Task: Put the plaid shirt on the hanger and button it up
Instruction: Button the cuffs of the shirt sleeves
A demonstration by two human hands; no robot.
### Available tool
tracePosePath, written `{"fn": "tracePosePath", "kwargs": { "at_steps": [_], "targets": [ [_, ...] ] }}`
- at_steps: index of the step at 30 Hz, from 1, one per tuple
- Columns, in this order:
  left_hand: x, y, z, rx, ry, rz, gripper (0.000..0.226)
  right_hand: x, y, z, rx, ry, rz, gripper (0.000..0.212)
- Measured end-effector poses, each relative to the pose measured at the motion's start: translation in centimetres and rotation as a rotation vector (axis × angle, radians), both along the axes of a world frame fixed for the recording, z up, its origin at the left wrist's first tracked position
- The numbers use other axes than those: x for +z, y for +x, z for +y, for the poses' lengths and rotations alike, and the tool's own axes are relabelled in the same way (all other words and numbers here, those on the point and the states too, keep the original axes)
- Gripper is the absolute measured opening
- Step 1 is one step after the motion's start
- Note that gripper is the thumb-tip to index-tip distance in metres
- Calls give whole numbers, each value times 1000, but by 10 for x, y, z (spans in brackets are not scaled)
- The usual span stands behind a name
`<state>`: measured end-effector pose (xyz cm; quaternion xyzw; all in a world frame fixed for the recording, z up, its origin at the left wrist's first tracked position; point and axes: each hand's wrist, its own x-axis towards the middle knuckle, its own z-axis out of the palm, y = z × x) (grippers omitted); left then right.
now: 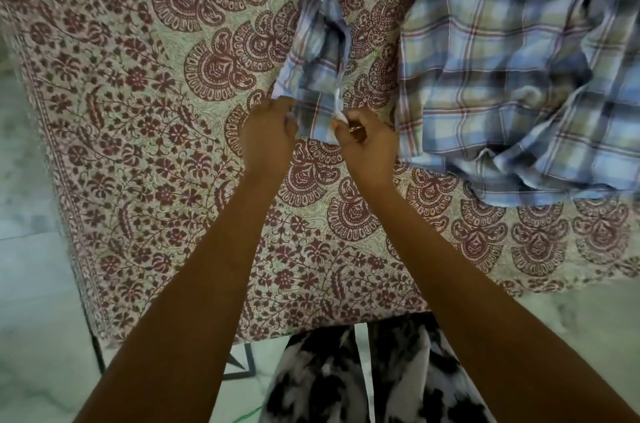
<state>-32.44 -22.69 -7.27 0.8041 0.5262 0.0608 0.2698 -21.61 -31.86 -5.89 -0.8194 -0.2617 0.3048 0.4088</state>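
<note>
The sheet (138,117) fills the view. The shirt (502,76) sprawls from twelve to three o'clock. At centre, the left hand (268,133) and right hand (367,142) each pinch one loose end of the shirt. It looks like the laying-out step; next comes finding the hanger, which is not in view.

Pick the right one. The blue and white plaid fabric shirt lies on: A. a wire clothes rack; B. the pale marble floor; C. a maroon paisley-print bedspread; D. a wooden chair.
C: the blue and white plaid fabric shirt lies crumpled on the maroon paisley-print bedspread, where the left hand and right hand grip its near edge.
</note>
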Motion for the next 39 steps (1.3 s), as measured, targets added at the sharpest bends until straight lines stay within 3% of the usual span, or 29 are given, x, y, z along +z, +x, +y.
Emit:
{"fn": "tracePosePath", "kwargs": {
  "at_steps": [7, 12, 16, 25, 28, 31, 39],
  "targets": [
    [0, 0, 11, -104, 19, 152, 14, -3, -2, 8, 70, 18, 35, 16],
    [12, 9, 14, 151, -179, -70, 8, -11, -2, 17, -38, -14, 217, 12],
    [29, 23, -4, 190, -183, -291, 9, -11, -4, 21, -146, 4, 362, 10],
    [18, 30, -24, 175, -91, -265, 11, -3, -1, 12, -219, 84, 500, 25],
    [22, 31, -24, 185, -101, -308, 11, -3, -2, 13, -187, 47, 422, 14],
    [26, 34, -25, 170, -136, -353, 11, -6, -3, 14, -160, -21, 283, 17],
    [24, 38, -27, 233, -158, -351, 15, 5, 2, 12, -65, 69, 161, 18]
  ]
}}
